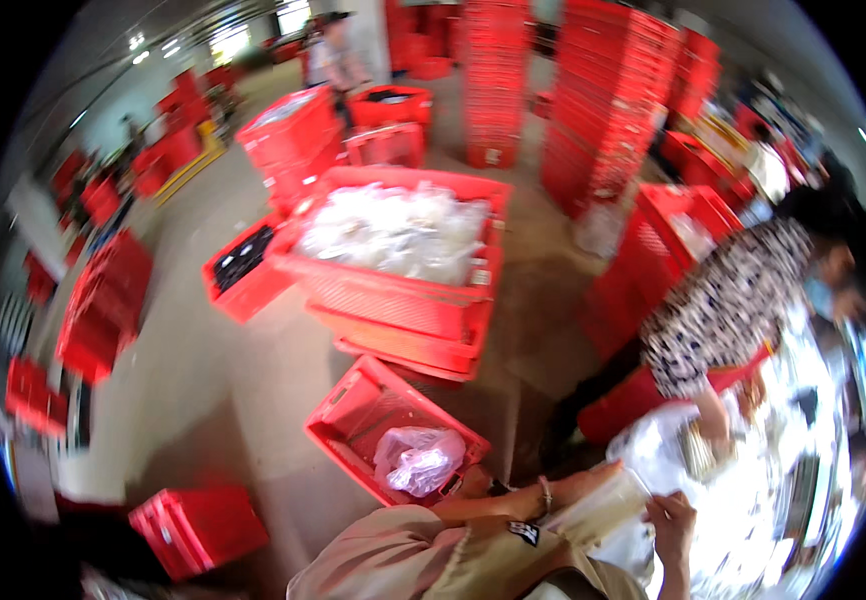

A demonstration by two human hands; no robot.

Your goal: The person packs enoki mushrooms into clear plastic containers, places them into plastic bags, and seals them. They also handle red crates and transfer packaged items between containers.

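Observation:
A flat, pale translucent plastic packet (605, 503) is held low in front of my body. My left hand (585, 484), with a bracelet at the wrist, is closed along its upper left side, and part of that hand is hidden by the packet. At the opposite edge my right hand (671, 520) pinches the packet between thumb and fingers. Beside my right hand spreads a brightly lit work surface heaped with clear plastic (743, 510); glare washes out its detail.
A co-worker in a patterned shirt (728, 300) leans over the surface at right, a hand on a pale stack (696, 452). A red crate (348, 410) holding a pinkish plastic bag (419, 460) sits by my left arm. Beyond stand a crate of clear bags (393, 230) and tall crate stacks (598, 100).

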